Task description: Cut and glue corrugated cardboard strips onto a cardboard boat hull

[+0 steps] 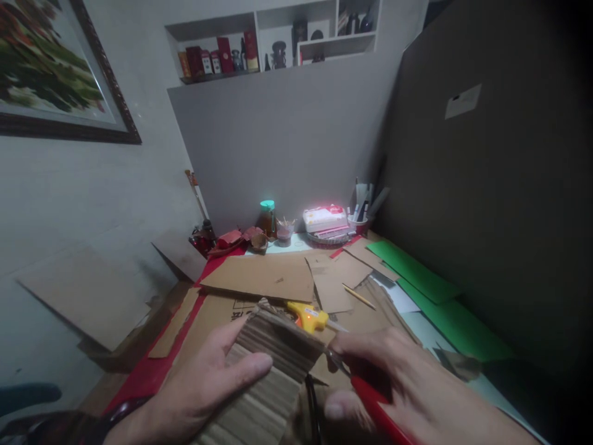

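A piece of corrugated cardboard (266,386) with its ridges bared is gripped at its left side by my left hand (204,383), the thumb lying on top. My right hand (407,377) is wrapped around the red handle of a pair of scissors (373,395). Their metal part meets the right edge of the cardboard; the blades are partly hidden, so I cannot tell how far apart they are. Just beyond the cardboard lies a yellow hot glue gun (311,317) with a small orange light, partly covered by the piece.
Flat cardboard sheets (259,275) and a pencil (359,296) lie on the table. Green sheets (445,315) are on the right. A jar with a teal lid (267,216), a pack of tissues (327,218) and a cup of tools (360,219) stand at the back.
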The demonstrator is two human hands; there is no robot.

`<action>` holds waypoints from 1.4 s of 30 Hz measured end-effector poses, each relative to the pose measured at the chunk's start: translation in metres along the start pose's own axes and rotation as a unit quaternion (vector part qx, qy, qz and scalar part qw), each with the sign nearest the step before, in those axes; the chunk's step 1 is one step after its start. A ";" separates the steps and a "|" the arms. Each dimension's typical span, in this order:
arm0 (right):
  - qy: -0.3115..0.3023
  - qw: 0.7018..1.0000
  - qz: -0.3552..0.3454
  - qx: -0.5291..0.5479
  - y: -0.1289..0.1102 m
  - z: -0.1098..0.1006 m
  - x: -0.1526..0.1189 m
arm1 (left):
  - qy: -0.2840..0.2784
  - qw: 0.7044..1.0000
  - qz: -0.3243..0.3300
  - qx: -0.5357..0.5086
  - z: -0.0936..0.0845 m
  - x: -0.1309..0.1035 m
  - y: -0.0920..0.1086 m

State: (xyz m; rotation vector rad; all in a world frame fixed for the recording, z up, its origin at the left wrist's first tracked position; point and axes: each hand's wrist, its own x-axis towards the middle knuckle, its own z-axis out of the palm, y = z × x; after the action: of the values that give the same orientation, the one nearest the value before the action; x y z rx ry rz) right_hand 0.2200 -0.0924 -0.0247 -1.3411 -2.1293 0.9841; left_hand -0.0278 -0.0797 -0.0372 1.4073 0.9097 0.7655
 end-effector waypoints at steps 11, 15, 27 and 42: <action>-0.022 1.000 0.000 -0.013 0.005 0.005 0.000 | 0.008 1.000 -0.003 -0.003 0.005 -0.001 -0.002; -0.008 1.000 -0.018 0.015 0.001 0.004 0.001 | -0.008 1.000 0.018 -0.004 0.009 0.001 -0.005; -0.014 1.000 0.005 0.016 -0.002 0.007 0.002 | -0.055 0.998 0.029 0.025 0.011 0.005 -0.002; 0.004 1.000 0.020 0.011 0.003 0.011 0.004 | -0.063 0.998 0.022 0.012 0.014 0.004 -0.003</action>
State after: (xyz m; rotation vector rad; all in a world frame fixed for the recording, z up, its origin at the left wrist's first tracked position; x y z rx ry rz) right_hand 0.2126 -0.0916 -0.0340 -1.3808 -2.0858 1.0133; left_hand -0.0139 -0.0831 -0.0409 1.4832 0.7945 0.6932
